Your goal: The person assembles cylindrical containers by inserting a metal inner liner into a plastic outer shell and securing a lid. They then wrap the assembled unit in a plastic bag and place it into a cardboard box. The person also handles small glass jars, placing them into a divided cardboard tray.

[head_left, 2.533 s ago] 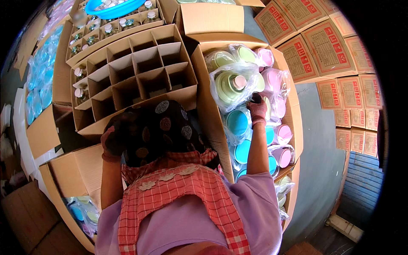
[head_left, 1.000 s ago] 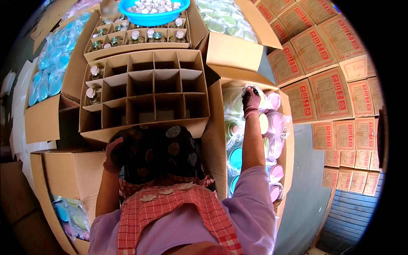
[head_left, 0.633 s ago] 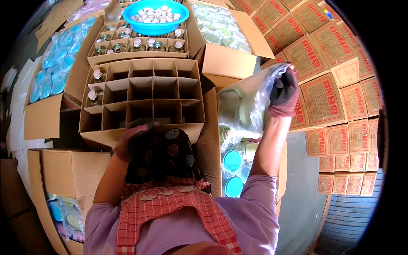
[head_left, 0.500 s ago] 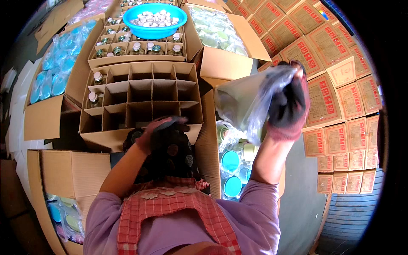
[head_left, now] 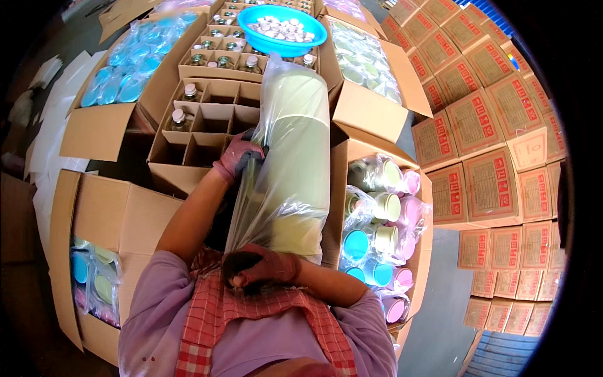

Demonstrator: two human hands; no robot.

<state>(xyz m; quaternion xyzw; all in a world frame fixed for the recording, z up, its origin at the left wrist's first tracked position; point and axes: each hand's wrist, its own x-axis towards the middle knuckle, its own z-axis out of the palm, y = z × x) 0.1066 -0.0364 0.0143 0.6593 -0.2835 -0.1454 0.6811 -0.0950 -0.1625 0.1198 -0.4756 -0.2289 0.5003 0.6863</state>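
Cartons (head_left: 499, 179) behind; L hand (head_left: 239, 156) agst green bagged pkg (head_left: 298, 166), grip unclear, R hand (head_left: 262, 267) clenched on plastic (head_left: 242, 229).

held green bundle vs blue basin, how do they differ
The green bundle is long, the blue basin wide and shallow. The bundle is wrapped in clear plastic; the basin is open, holding caps. The bundle is hand-held; the basin rests on a divided box. Both look rounded.

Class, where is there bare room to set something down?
Bare: grey floor between the stacked brown cartons and the open brown cardboard box; vacant cells in the divided brown cardboard carton, left of the pale-green plastic-wrapped cylinder. Crowded: that box, packed with wrapped pastel containers.
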